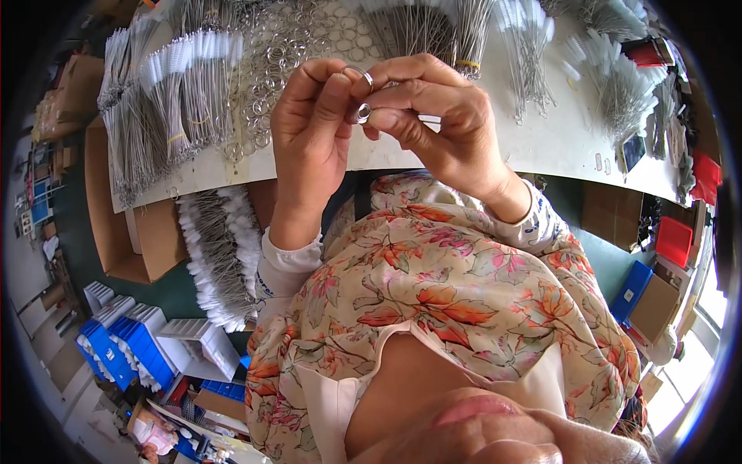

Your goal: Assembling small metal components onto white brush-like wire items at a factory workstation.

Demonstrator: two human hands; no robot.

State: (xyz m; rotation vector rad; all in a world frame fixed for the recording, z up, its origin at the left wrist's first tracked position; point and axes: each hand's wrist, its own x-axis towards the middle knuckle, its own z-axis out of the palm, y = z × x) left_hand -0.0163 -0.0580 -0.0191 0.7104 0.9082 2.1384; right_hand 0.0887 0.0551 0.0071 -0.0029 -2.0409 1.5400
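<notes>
Both my hands meet above the near edge of the white table. My left hand (313, 127) is closed, its thumb and fingers pinching a shiny metal ring (366, 78). From the other side my right hand (444, 116) closes in, its index fingertip against the ring. A small silver loop (362, 114) shows at my right thumb tip; whatever it belongs to is hidden by the fingers. Beyond my left hand lie many loose metal rings (267, 73). Bundles of thin wire brushes with white bristles (193, 62) lie to the left, and another brush bundle (529, 54) lies to the right.
The white table (495, 143) curves across in front of me. At its left stands an open cardboard box (158, 251), with more wire brushes (224, 255) below the edge. Blue bins (143, 352) are at lower left; a red bin (674, 241) is at right.
</notes>
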